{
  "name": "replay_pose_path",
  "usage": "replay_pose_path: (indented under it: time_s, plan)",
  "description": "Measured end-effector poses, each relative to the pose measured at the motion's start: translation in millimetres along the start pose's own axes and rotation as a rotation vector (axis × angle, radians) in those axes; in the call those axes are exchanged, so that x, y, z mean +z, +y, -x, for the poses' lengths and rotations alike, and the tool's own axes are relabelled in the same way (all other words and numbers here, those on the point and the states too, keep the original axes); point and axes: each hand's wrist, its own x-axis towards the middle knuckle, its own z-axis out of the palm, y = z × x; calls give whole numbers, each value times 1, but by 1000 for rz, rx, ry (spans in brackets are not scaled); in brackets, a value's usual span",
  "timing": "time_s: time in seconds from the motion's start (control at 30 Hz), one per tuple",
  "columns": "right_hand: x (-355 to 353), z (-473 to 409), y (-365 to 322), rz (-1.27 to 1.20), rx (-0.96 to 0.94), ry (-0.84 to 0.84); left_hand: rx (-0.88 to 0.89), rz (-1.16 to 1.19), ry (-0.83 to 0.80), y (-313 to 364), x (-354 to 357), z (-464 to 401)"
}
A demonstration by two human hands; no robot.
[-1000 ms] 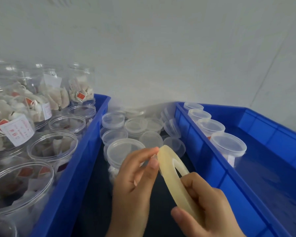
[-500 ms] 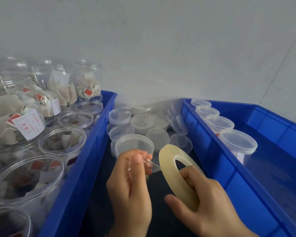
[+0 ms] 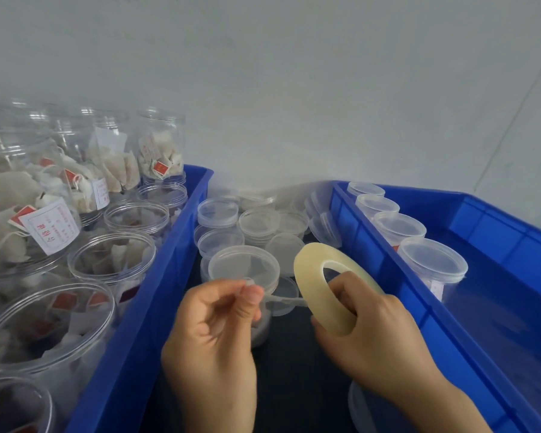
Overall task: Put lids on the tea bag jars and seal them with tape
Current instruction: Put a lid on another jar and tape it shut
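Between the two blue bins, seen from your head camera, you are holding the tape roll (image 3: 331,287) in your right hand (image 3: 372,332), fingers hooked through its core and curled round the rim. Your left hand (image 3: 213,332) is pinching the free end of the strip (image 3: 283,299) between thumb and forefinger, so a short, clear length is spanning between hands, just in front of the lidded jar (image 3: 243,270) on the dark surface.

Trouble from here would likely come from the strip itself: it is thin and nearly invisible, so it could twist, fold back on your fingertips, or snap off short if you are pulling at an angle. It could also catch the loose lids (image 3: 258,221) crowding behind the jar.

That jar is looking clear, its lid seated flat, its lower part hidden by your left hand. Open jars (image 3: 44,323) of tea bags are waiting in the left bin (image 3: 156,307); lidded ones (image 3: 431,265) are standing in the right bin (image 3: 497,301).
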Motion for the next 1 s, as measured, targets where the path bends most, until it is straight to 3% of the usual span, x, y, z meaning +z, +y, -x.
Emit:
replay_pose_path:
  time_s: [0.07,0.17,0.37,0.53,1.0]
  plan:
    - [3,-11,4,37,58,13,-46,54,68,-4,-2,-1]
    - [12,-23,10,85,135,-53,-37,-87,44,-16,-4,1]
    - [11,-24,10,96,-32,-50,73,-303,12,-31,-13,3]
    - [16,-25,11,102,-64,-10,196,-444,14,-44,-16,1]
    - [29,-34,10,129,-26,8,-1,-501,93,-58,-16,2]
